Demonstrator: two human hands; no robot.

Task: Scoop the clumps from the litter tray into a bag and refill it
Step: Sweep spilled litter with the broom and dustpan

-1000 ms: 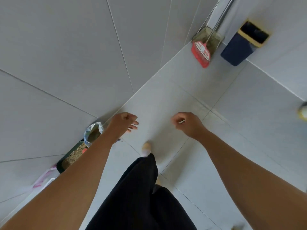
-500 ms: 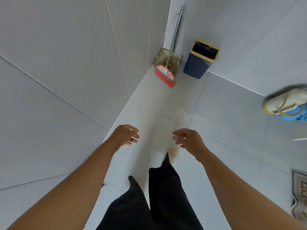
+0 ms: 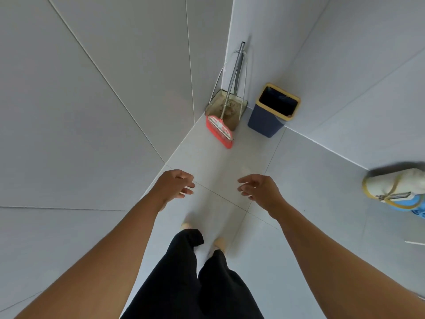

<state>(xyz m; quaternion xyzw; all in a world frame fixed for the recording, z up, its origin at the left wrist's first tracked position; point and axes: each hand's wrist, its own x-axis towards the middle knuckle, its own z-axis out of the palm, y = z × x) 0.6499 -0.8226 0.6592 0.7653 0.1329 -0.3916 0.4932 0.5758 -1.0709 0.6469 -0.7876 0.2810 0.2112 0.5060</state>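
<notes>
Both hung empty, apart, slack: left hand (image 3: 174, 185), right hand (image 3: 259, 189). Blurred sack (image 3: 395, 184), possibly litter, lay rightward; a careless step could spill it.

no readable text, labels or numbers

At the right edge of my view lies a white-and-blue sack with a yellow band (image 3: 391, 184). It rests on its side on the pale tiled floor (image 3: 310, 180), partly cut off by the frame, and its print is too blurred for me to read. In the far corner, a black bag (image 3: 277, 101) lines the open mouth of an upright navy square bin with a yellow rim (image 3: 264, 124).
</notes>
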